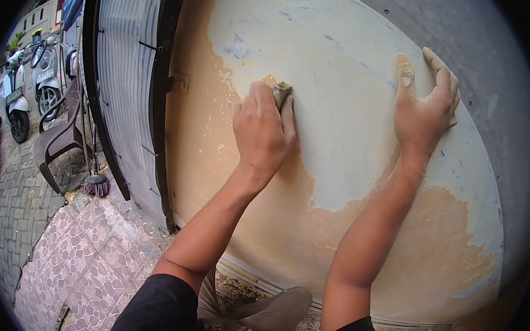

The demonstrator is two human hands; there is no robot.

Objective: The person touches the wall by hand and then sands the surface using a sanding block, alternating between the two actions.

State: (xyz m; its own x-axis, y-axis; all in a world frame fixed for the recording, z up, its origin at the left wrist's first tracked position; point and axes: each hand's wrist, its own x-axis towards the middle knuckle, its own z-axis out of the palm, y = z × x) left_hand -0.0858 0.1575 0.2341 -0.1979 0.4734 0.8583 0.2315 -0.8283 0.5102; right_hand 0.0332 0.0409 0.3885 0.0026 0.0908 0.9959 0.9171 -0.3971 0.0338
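My left hand is closed around a small, dusty, grey-yellow pad that looks like folded sandpaper. It presses against a large curved panel, where a pale grey-green area meets patchy tan. My right hand rests by the panel's right edge with thumb and fingers spread. Pale dust coats its fingers, and some of them curl over the rim, partly hidden.
Left of the panel stands a black-framed striped sheet. Beyond it are a broom, a brown chair and parked scooters. Patterned tiles cover the ground, and my bent leg is below the panel.
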